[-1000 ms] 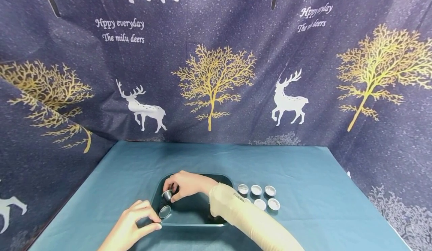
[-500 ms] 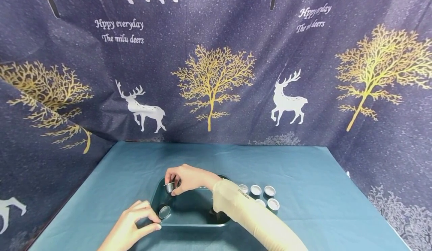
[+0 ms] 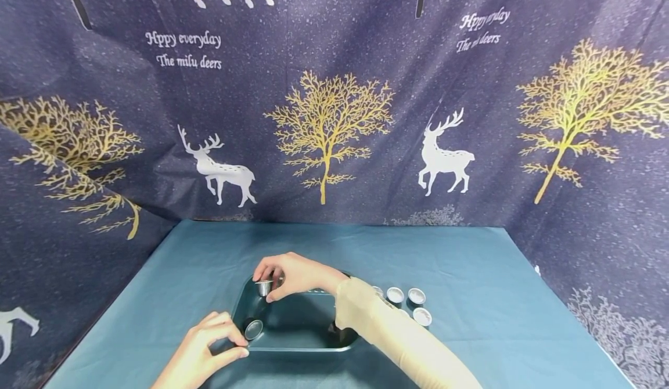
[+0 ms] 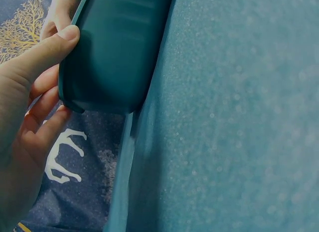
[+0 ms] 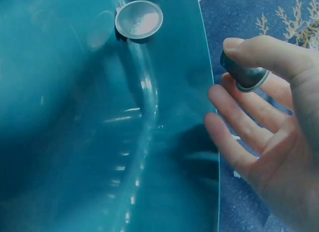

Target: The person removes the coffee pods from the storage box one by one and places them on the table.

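My right hand (image 3: 292,274) pinches a coffee capsule (image 3: 264,288) between thumb and fingers, above the far left part of a dark green tray (image 3: 298,349). In the right wrist view this capsule (image 5: 244,75) has a dark body and a flared rim. A second capsule (image 3: 254,329) lies tilted in the tray's near left corner, its pale foil lid showing. My left hand (image 3: 209,339) grips the tray's rim at that corner; in the left wrist view its thumb (image 4: 67,35) rests over the edge and the fingers lie along the outside.
Several foil-topped capsules (image 3: 416,297) stand in rows on the teal tablecloth (image 3: 470,273) right of the tray, partly hidden by my right sleeve (image 3: 387,325). A dark thing (image 3: 338,334) shows in the tray under the sleeve. A patterned curtain (image 3: 334,116) closes off the back.
My right hand has lifted the capsule up and slightly away from the tray's floor, toward the far rim. The left hand keeps its grip on the near left corner.
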The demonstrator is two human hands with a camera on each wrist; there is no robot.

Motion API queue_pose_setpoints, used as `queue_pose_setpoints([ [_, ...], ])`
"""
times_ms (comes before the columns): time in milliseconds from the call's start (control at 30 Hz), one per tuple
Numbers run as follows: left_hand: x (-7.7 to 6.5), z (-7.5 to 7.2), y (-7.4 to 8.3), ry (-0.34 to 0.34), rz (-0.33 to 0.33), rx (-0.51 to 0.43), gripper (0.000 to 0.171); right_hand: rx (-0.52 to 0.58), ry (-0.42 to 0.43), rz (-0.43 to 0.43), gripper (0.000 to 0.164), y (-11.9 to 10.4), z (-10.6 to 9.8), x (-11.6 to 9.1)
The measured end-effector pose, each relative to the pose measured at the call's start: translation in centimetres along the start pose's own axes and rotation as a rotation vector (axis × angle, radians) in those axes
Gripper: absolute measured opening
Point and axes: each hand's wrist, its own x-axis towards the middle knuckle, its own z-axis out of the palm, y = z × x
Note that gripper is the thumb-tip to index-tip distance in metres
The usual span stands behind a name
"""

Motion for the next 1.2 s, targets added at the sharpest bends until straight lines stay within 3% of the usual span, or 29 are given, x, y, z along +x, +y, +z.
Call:
queue_pose_setpoints([
  [367, 0.1, 0.0, 0.0, 0.013, 0.026, 0.001, 0.038, 0.015, 0.080, 0.000, 0.040, 0.4, -0.1, -1.1],
  [800, 0.0, 0.0, 0.1, -0.014, -0.022, 0.001, 0.037, 0.016, 0.190, 0.094, 0.042, 0.0, -0.5, -2.9],
  [1200, 0.1, -0.1, 0.6, -0.032, -0.057, -0.011, 0.036, -0.026, 0.205, 0.118, 0.043, 0.1, -1.5, -4.4],
])
